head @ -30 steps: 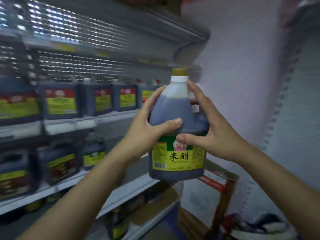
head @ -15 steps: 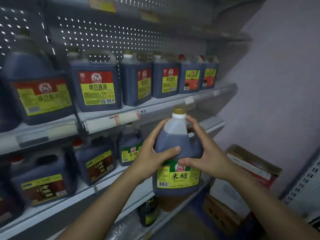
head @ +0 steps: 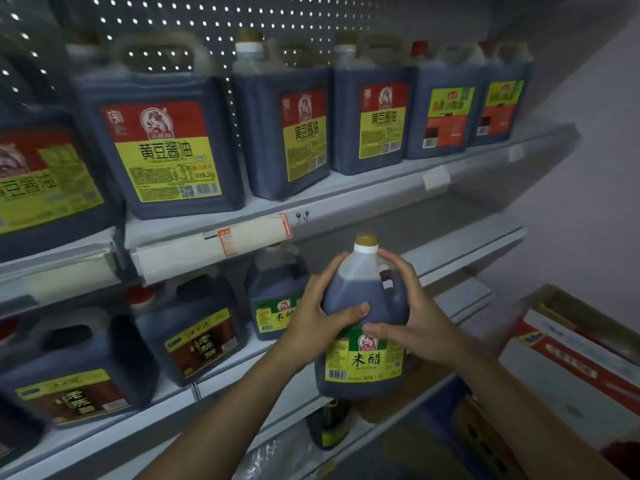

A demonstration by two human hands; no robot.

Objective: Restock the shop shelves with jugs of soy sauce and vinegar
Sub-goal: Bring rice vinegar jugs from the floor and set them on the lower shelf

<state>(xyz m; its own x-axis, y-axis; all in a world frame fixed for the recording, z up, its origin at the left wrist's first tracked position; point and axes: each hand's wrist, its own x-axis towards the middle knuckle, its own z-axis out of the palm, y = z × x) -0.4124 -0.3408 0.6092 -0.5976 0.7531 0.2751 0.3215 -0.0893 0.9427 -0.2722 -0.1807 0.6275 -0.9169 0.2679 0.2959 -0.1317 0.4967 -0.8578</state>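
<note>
1. A vinegar jug (head: 363,341) with a gold cap, white collar and green-and-yellow label is held upright in the air, in front of the middle shelf (head: 460,258), right of centre in the scene.
2. The left hand (head: 322,317) grasps the jug's left shoulder, fingers curled round the far side and thumb laid across the front, just above the label.
3. The right hand (head: 412,317) grasps the right shoulder, fingers wrapped over the handle side near the neck and thumb pressed on the front at the label's top edge.
4. Both thumbs nearly meet on the jug's front.
5. On the middle shelf, just left of the held jug and farther back, stands a second vinegar jug (head: 277,299) with the same label.
6. Further left on that shelf stand two dark jugs with brown labels (head: 194,330).
7. The right stretch of the middle shelf, behind the held jug, is bare metal.
8. The upper shelf (head: 346,199) carries a row of large soy sauce jugs (head: 162,147) with red-and-yellow labels; the two at the far right bear orange-and-green labels.
9. A small dark bottle (head: 329,427) stands on the lowest shelf under the held jug.
10. A cardboard carton (head: 571,362) sits at the near right.
</note>
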